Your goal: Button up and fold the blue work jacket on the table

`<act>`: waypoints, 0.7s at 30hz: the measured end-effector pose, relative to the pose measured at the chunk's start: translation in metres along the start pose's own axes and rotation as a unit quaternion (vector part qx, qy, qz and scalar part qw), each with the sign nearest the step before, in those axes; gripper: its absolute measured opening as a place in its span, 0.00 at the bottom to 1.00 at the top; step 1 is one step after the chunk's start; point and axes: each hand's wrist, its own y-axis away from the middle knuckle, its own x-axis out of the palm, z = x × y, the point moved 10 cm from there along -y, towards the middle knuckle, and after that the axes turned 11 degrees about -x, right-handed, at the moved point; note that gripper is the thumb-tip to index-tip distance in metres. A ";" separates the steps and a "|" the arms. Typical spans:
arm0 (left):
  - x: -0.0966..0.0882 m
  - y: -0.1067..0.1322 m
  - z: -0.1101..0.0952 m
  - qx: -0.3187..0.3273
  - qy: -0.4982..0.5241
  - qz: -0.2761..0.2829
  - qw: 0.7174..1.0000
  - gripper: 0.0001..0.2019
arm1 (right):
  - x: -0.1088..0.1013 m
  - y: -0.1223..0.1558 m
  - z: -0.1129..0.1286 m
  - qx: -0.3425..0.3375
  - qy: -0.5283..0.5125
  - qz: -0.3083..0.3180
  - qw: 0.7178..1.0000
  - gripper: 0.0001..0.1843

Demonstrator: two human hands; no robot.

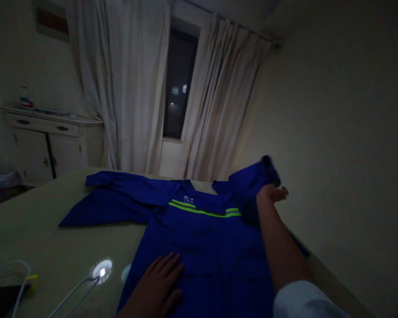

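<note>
A dark blue work jacket [215, 247] with yellow-green and grey stripes is spread on the table, its collar end away from me. My left hand [162, 280] lies flat on the front of the jacket, fingers extended. Near the right shoulder, my right hand [273, 193] reaches out beside the right sleeve [252, 179], which is raised and bunched with its cuff in the air. The fingers of that hand point right, slightly blurred, and seem apart from the cloth. The left sleeve [126, 187] stretches out to the left, over another blue fabric part.
Left of the jacket lie a lit round object [102, 270] with a white cable and a dark item [6, 298] with a yellow bit. A plain wall [345, 154] borders the right side. Curtains [129, 88] and a cabinet [53, 145] stand beyond the table [69, 247].
</note>
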 end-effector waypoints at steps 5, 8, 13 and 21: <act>0.004 0.001 -0.002 -0.012 -0.005 0.005 1.000 0.29 | -0.056 0.011 -0.056 0.089 0.105 -0.051 0.989 0.31; 0.004 0.001 -0.002 -0.022 -0.013 0.006 1.000 0.29 | 0.033 0.065 -0.024 -0.005 0.077 0.232 0.970 0.28; -0.002 0.003 -0.001 -0.011 -0.014 -0.014 1.000 0.28 | 0.140 0.176 0.028 -0.087 0.048 0.502 0.859 0.24; -0.003 0.001 -0.001 -0.021 -0.005 -0.001 1.000 0.28 | 0.204 0.167 0.071 -0.159 0.120 0.628 0.752 0.19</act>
